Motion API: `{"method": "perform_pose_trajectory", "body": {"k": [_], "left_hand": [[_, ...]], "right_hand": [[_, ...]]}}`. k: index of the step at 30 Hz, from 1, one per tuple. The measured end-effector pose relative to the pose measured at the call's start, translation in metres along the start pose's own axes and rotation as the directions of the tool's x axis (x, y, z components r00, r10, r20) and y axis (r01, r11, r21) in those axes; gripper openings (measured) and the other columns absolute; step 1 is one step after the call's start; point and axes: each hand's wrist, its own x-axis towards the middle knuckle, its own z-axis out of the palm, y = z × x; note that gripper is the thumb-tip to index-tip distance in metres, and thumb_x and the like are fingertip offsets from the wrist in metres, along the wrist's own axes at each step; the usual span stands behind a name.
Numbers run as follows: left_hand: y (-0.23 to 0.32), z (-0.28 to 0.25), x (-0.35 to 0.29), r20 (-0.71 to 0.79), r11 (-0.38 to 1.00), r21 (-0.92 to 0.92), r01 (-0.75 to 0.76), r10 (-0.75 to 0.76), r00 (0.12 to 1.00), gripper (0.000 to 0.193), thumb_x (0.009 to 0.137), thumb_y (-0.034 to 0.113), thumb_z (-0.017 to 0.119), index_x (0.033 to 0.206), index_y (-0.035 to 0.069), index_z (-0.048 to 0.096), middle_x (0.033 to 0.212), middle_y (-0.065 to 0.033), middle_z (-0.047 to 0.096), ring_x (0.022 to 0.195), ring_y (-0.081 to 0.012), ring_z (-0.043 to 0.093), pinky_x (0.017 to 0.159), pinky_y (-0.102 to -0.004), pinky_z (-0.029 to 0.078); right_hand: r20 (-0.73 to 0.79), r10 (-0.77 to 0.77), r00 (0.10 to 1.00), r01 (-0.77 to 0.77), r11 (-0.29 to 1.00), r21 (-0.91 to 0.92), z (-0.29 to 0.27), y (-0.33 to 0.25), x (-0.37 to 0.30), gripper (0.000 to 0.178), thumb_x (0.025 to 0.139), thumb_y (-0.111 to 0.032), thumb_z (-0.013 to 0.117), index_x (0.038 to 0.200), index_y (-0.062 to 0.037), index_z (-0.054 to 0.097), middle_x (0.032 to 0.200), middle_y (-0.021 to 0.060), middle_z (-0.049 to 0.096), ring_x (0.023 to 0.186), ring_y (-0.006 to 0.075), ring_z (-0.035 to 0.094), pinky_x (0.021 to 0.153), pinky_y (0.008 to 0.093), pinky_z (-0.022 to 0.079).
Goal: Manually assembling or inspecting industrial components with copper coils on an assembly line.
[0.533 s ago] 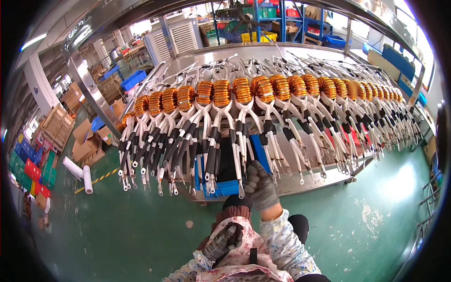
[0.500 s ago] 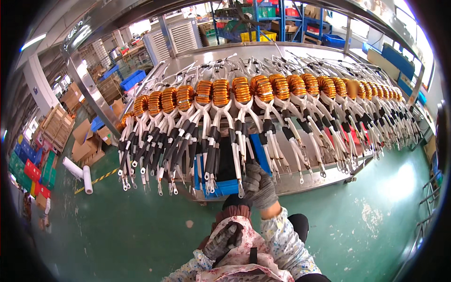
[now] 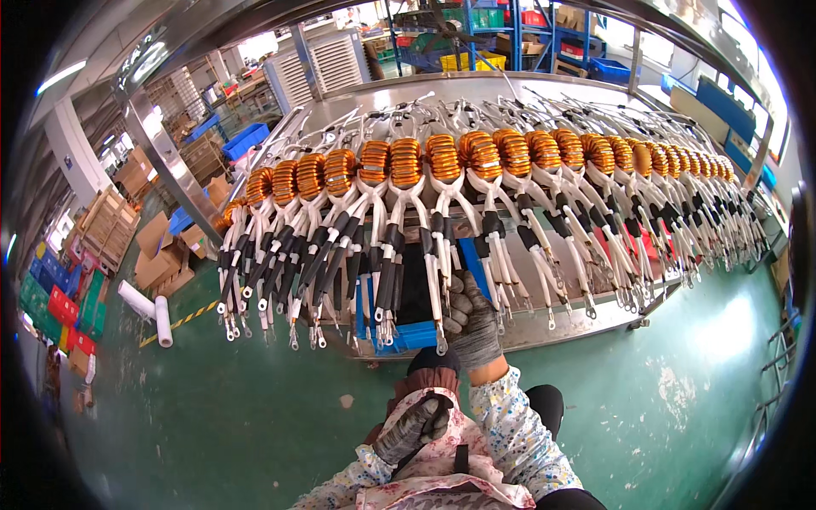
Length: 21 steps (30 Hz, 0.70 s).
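A row of copper-wound toroid coils (image 3: 406,161) lies along the metal table, their white and black sleeved leads hanging over the near edge. My right hand (image 3: 473,321), in a grey glove, is closed around a lead near the middle of the row; its fingers hide the lead's end. Just left of it hangs a white lead (image 3: 434,293) tipped with a ring terminal (image 3: 441,347). Back by my apron, my gloved left hand (image 3: 415,431) is curled closed, and whatever it may hold is hidden.
Behind the hanging leads stands a blue bin (image 3: 412,337), under the steel table's edge (image 3: 544,330). Steel posts (image 3: 161,157) frame the table. White rolls (image 3: 162,321) and cardboard boxes (image 3: 155,251) sit on the green floor at left. Blue shelving (image 3: 515,38) rises beyond.
My right hand has moved up slightly along the lead, its fingers now higher beside the blue bin. My left hand stays curled near the apron. The whole view has shifted a little.
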Motion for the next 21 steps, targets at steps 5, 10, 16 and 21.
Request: {"method": "perform_pose_trajectory", "body": {"k": [5,10,16,21], "left_hand": [[0.002,-0.012,-0.004,0.109,0.993,0.108,-0.046,0.034,0.993,0.030,0.091,0.027,0.047,0.109,0.004,0.051,0.080,-0.0009,0.055,0.061,-0.0062,0.049,0.047,-0.0160,0.035],[0.000,0.001,0.000,0.017,0.993,0.099,-0.060,0.059,0.998,0.025,0.089,0.020,0.050,0.109,0.003,0.051,0.084,-0.0044,0.057,0.076,-0.0118,0.056,0.063,-0.0230,0.046],[0.015,0.007,-0.001,0.036,0.968,0.210,-0.135,0.130,0.991,0.023,0.089,0.025,0.051,0.096,0.004,0.053,0.085,-0.0051,0.058,0.077,-0.0123,0.056,0.064,-0.0240,0.046],[0.024,0.007,0.000,0.094,0.947,0.295,-0.127,0.103,0.990,0.024,0.089,0.027,0.051,0.096,0.005,0.056,0.080,-0.0016,0.058,0.069,-0.0075,0.056,0.058,-0.0184,0.045]], "right_hand": [[-0.239,-0.158,0.958,0.027,0.879,-0.476,0.010,0.002,-0.018,0.030,0.089,-0.043,0.046,0.083,-0.0143,0.054,0.060,-0.0030,0.050,0.045,0.0082,0.041,0.040,0.0218,0.030],[-0.289,-0.173,0.941,0.066,0.936,-0.345,0.022,0.002,-0.005,0.027,0.091,-0.036,0.044,0.080,-0.0131,0.055,0.060,-0.0014,0.053,0.043,0.0081,0.043,0.040,0.0203,0.033],[-0.315,-0.194,0.929,0.064,0.922,-0.382,0.016,0.003,-0.005,0.029,0.091,-0.036,0.044,0.074,-0.0146,0.055,0.056,-0.0013,0.054,0.040,0.0081,0.042,0.037,0.0211,0.030],[-0.327,-0.160,0.931,0.058,0.952,-0.300,0.016,0.006,-0.004,0.025,0.091,-0.035,0.044,0.085,-0.0129,0.054,0.057,-0.0046,0.048,0.042,0.0064,0.035,0.038,0.0187,0.029]]}}
